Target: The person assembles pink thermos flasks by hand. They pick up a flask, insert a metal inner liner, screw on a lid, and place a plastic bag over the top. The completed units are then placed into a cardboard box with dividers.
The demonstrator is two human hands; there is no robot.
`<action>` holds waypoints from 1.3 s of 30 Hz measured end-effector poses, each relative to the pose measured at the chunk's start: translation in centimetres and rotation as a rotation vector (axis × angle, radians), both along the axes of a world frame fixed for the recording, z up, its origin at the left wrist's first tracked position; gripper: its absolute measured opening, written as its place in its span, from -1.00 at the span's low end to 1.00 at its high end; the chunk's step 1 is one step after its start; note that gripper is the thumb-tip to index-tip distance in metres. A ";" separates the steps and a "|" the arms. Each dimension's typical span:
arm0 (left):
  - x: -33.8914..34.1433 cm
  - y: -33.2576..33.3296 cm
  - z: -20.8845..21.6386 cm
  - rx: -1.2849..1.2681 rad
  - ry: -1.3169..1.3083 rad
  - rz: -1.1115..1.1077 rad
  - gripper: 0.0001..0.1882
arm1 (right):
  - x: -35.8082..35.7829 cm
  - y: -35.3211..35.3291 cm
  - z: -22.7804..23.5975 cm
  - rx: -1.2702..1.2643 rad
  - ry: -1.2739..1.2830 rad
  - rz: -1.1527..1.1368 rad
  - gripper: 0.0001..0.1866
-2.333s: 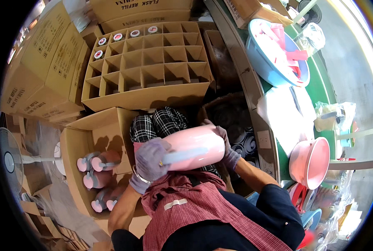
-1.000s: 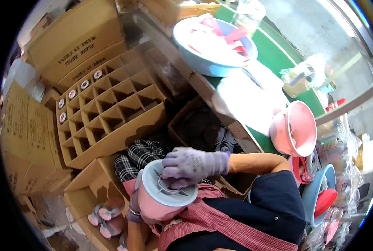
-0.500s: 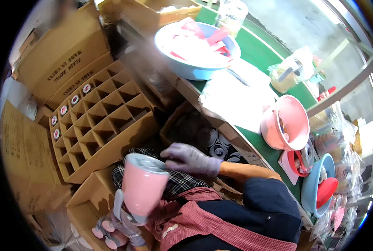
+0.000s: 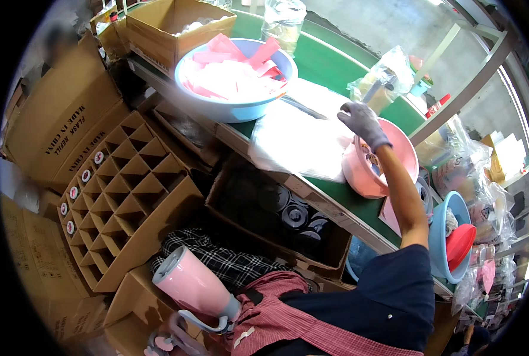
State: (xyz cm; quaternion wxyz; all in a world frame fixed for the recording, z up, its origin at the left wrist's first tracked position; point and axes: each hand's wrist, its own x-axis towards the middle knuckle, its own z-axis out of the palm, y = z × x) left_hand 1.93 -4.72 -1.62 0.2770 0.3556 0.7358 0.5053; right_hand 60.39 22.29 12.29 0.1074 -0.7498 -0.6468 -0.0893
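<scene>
A pink tumbler with a grey lid and handle tilts in front of my apron, its lid toward the upper left. My gloved left hand, low in the view, is closed round the handle; the fingers are partly hidden. My gloved right hand reaches out over the rim of a pink basin on the bench, its fingers curled together. Whatever they may hold is too small to make out. Small items lie inside the basin. White sheets lie just left of it.
A blue basin of pink and white pieces stands on the green bench. Left is a divided carton with several capped items in its cells. Dark round parts fill a box under the bench. Another blue basin holds a red piece.
My right hand has gone from beside the tumbler up to the pink basin. The tumbler has tipped, its lid swinging left. The whole view has shifted.
</scene>
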 end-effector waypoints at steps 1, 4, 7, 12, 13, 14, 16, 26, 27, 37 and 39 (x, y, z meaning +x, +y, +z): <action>-0.7 0.7 0.8 0.031 0.036 0.010 -0.61 | -1.0 2.7 -0.4 -0.033 -0.055 0.063 -0.64; -1.9 3.9 2.2 0.106 0.102 -0.043 -0.61 | -1.5 9.8 -2.8 -0.318 -0.010 0.211 -0.60; -1.2 7.4 2.3 0.155 0.108 -0.225 -0.60 | 2.9 13.5 -7.2 -0.639 0.096 0.041 -0.40; -2.2 7.8 1.4 0.232 0.189 -0.283 -0.59 | -2.2 10.7 -1.6 -0.782 0.630 -0.189 -0.42; -2.3 7.8 1.6 0.221 0.158 -0.257 -0.60 | -4.0 9.9 0.2 -0.778 0.603 -0.152 -0.50; -2.3 7.9 1.8 0.212 0.126 -0.231 -0.61 | -4.0 10.3 -0.1 -0.799 0.635 -0.064 -0.55; -1.6 9.8 3.6 0.140 -0.085 -0.175 -0.63 | -2.9 10.2 -0.4 -0.824 0.693 0.084 -0.63; 0.4 17.1 4.6 0.270 0.127 -0.443 -0.80 | -17.6 9.4 -4.5 -0.451 1.334 0.529 -0.84; 1.0 18.4 4.6 0.261 0.120 -0.506 -0.80 | -19.9 9.1 -5.9 -0.412 1.530 0.548 -0.87; -1.2 26.2 -0.2 -0.021 -0.262 -0.433 -0.86 | -40.3 3.7 -12.2 -0.620 2.105 0.603 -0.87; -4.9 25.4 -3.3 0.180 -0.550 -0.186 -0.85 | -40.6 4.2 -15.2 -0.676 2.527 0.800 -0.90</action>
